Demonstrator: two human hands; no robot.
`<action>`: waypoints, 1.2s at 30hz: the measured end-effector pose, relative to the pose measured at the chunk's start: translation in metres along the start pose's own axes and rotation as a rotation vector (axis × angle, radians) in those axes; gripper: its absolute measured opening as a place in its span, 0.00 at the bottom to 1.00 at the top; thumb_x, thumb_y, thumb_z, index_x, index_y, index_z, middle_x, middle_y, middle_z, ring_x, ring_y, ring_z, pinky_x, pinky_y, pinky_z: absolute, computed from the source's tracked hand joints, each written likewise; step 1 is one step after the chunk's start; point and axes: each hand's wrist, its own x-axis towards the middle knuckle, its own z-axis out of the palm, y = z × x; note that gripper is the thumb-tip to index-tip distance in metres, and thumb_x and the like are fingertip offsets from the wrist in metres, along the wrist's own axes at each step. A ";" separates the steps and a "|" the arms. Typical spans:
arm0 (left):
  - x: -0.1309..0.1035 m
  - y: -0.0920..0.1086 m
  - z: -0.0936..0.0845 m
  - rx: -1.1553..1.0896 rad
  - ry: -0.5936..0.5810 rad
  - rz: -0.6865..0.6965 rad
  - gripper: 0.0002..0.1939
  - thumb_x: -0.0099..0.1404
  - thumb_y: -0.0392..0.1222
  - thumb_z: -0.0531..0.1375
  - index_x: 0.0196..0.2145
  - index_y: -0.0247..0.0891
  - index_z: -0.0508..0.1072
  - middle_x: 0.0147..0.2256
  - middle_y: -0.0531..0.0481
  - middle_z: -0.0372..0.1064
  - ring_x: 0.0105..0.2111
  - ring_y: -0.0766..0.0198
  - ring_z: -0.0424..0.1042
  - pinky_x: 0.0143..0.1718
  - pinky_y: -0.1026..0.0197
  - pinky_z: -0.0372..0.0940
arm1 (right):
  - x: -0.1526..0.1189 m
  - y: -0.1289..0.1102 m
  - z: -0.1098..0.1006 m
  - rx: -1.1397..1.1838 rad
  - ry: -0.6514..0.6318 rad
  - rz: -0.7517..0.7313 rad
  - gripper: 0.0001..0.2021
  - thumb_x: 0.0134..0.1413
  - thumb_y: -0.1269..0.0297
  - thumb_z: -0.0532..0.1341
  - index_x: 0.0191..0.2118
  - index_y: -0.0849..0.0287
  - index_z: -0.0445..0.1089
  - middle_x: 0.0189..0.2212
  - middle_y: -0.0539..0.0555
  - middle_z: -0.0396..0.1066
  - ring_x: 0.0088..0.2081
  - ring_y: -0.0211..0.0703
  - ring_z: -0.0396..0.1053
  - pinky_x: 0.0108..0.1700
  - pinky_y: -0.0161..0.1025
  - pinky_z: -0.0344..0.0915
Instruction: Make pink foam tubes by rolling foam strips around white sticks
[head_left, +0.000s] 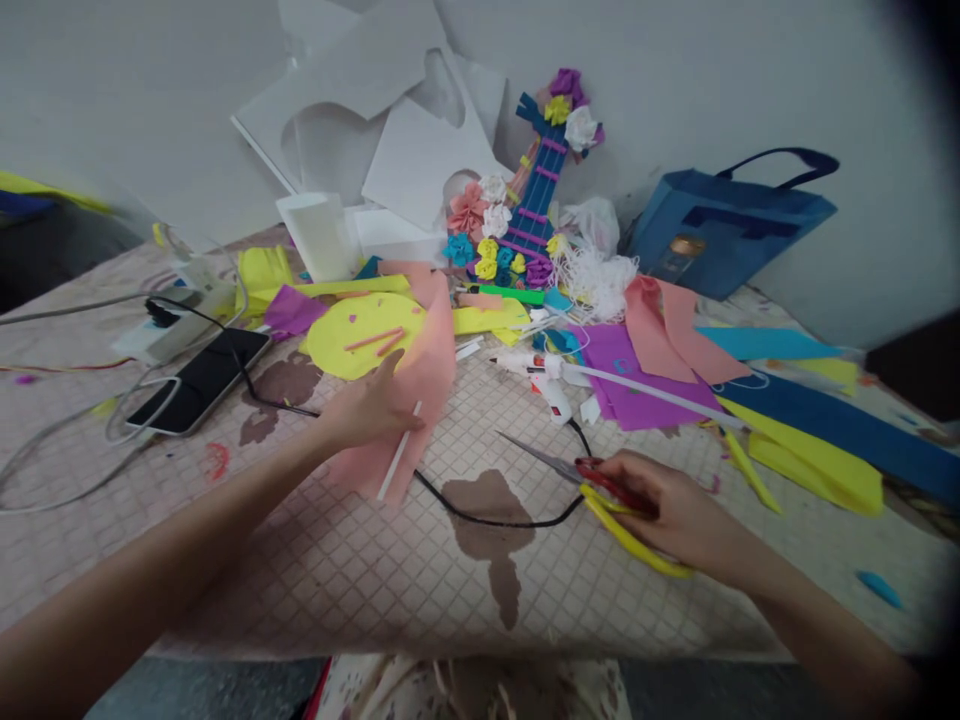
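My left hand (367, 405) is on a strip of pink crepe paper (439, 350), gripping it against the table with thumb and fingers. A thin white paper stick (399, 452) lies across the pink paper, by the thumb. In my right hand (660, 500) is a pair of scissors (626, 525) with red and yellow handles. Their blades are together and point left, just above the table. A white hot glue gun (551, 385) lies beyond the scissors, a long glue stick (652, 390) behind it. A yellow paper disc (360, 335) with small pink sticks lies past my left hand.
A black cable (495, 522) loops between my hands. A phone (202, 380) and power strip (176, 325) are left. A flower-covered blue paper guitar (536, 200) and white foam sheets (420, 150) lean on the wall. Purple paper (630, 400) and a blue bag (735, 230) are right.
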 end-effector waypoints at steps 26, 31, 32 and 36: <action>0.005 -0.005 -0.003 -0.107 -0.035 -0.003 0.44 0.46 0.50 0.65 0.58 0.38 0.55 0.39 0.45 0.68 0.35 0.56 0.69 0.33 0.58 0.61 | 0.038 -0.020 0.021 0.192 -0.127 0.019 0.13 0.52 0.53 0.60 0.40 0.55 0.64 0.36 0.53 0.72 0.37 0.45 0.71 0.37 0.39 0.68; -0.005 -0.010 -0.015 -0.084 0.063 0.099 0.32 0.50 0.52 0.63 0.51 0.37 0.63 0.43 0.42 0.66 0.35 0.58 0.68 0.35 0.58 0.62 | 0.034 -0.022 0.019 0.215 -0.121 0.026 0.13 0.52 0.54 0.60 0.40 0.54 0.64 0.37 0.53 0.72 0.38 0.45 0.72 0.38 0.39 0.68; -0.008 -0.008 -0.017 -0.016 0.124 0.119 0.25 0.52 0.52 0.62 0.45 0.37 0.67 0.42 0.42 0.66 0.36 0.58 0.67 0.35 0.58 0.61 | 0.034 -0.021 0.019 0.220 -0.120 0.029 0.13 0.52 0.54 0.60 0.40 0.54 0.64 0.37 0.53 0.72 0.39 0.46 0.72 0.38 0.39 0.68; -0.021 0.006 -0.020 0.190 0.008 0.087 0.15 0.60 0.51 0.55 0.22 0.37 0.67 0.22 0.50 0.66 0.23 0.63 0.63 0.25 0.61 0.53 | 0.034 -0.019 0.020 0.230 -0.111 0.035 0.13 0.51 0.54 0.60 0.41 0.54 0.65 0.37 0.53 0.73 0.38 0.45 0.72 0.37 0.39 0.69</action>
